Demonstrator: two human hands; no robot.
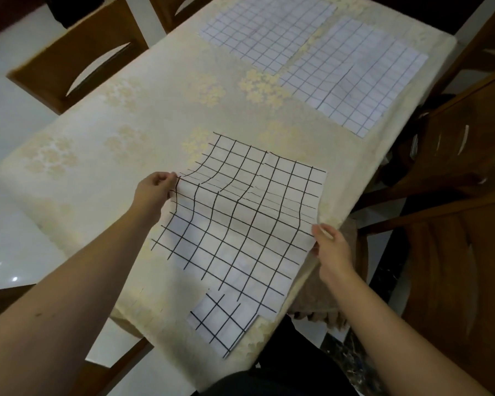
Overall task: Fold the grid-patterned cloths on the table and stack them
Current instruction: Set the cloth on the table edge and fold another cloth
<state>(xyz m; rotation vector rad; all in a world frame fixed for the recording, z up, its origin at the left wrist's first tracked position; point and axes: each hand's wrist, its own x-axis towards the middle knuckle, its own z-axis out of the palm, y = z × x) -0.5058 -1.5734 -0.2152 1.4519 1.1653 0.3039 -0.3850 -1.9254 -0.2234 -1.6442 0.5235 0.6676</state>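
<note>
On table, left to right:
left chair: brown wood, curved slot in backrest, pushed to table's far-left edge.
tablecloth: cream, woven floral clusters, slight sheen, drapes over the edges.
left hand: fingertips pinch left edge of held cloth, lifted off the table.
held cloth: thin white fabric, bold black grid, roughly square. Middle raised between the two hands, grid lines bowed and rippled there; far part lies flat, near part lies flat over the small cloth.
small cloth: same black grid, folded to a small rectangle at the near table edge, partly under held cloth.
far cloth: white, fine blue grid, flat rectangle at the far end.
right stack: blue-grid cloths, overlapping flat layers, stepped edges, just beside far cloth.
right hand: thumb and fingers pinch right edge of held cloth, at the table's right edge.
hands: well apart, each clamped on an opposite edge.
right chairs: dark brown wood, glossy.
</note>
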